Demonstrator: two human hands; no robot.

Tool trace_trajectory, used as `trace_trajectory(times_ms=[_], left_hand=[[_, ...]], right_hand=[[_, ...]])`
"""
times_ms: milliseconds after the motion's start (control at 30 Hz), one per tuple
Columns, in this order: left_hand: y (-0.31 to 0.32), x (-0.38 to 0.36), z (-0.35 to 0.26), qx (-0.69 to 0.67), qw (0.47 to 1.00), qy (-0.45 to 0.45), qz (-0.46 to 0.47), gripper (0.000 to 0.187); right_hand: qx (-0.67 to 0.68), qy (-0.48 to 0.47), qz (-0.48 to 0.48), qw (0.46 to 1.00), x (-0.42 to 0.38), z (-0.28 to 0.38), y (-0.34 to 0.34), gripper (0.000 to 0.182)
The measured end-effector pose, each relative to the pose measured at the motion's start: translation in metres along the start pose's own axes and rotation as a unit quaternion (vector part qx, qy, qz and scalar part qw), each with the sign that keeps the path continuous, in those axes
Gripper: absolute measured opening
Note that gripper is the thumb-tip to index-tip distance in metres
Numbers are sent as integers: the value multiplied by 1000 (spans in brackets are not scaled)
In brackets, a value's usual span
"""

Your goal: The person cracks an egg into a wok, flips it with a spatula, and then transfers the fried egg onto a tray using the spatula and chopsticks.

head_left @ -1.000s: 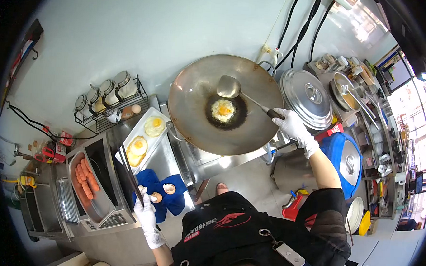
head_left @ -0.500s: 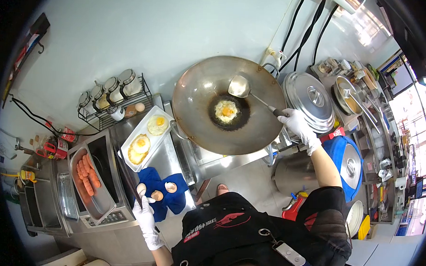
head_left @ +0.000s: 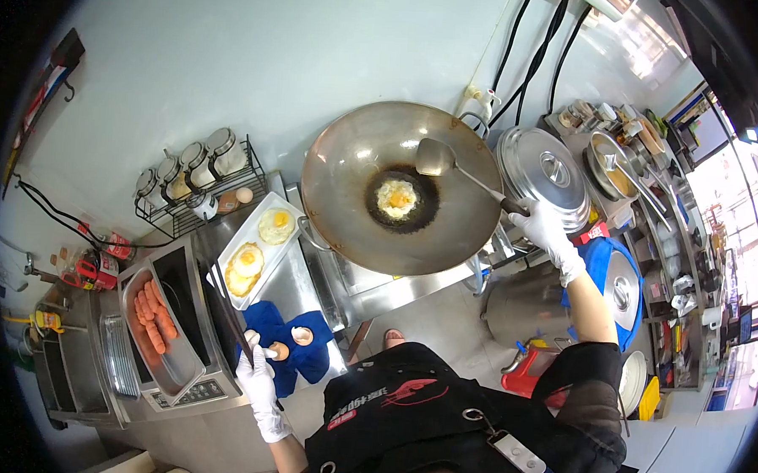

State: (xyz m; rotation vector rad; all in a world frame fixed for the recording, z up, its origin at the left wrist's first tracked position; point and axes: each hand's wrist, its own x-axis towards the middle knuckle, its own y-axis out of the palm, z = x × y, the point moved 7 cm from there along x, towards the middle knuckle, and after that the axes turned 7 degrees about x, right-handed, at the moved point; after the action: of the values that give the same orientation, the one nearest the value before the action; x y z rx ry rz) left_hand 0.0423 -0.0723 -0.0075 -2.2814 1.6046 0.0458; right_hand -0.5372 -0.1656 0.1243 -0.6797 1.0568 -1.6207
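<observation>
My gloved right hand grips the dark handle of a wok spatula, its metal blade up and to the right of a fried egg. That egg lies in the bottom of a large wok, with blade and egg apart. My gloved left hand is closed around long dark chopsticks, beside cracked eggshells on a blue cloth. Above the cloth, a white rectangular plate carries fried eggs.
Left of the plate stands a metal tray of sausages. A wire rack of jars is against the wall, a whole egg beside it. Right of the wok are a lidded pot and a tall blue-rimmed pot.
The spatula has shifted slightly up and right, farther from the egg, its blade turned. My right hand moved a little rightward with it. The left hand stays about where it was.
</observation>
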Motion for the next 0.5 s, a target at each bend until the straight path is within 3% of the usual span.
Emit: trace_trajectory(times_ms=[300,400,500], left_hand=[[-1,5,-4,6,1000,11,15,25],[-3,0,-10,-2,1000,23,-8,25],[-7,-4,-11,4,1000,22,-5,25]], right_hand=[[-97,-32,35,994,5,8,-22,32],[-127,36,137,982,20,9,-19,35],[-62,19,180,982,27,32,-27,29]])
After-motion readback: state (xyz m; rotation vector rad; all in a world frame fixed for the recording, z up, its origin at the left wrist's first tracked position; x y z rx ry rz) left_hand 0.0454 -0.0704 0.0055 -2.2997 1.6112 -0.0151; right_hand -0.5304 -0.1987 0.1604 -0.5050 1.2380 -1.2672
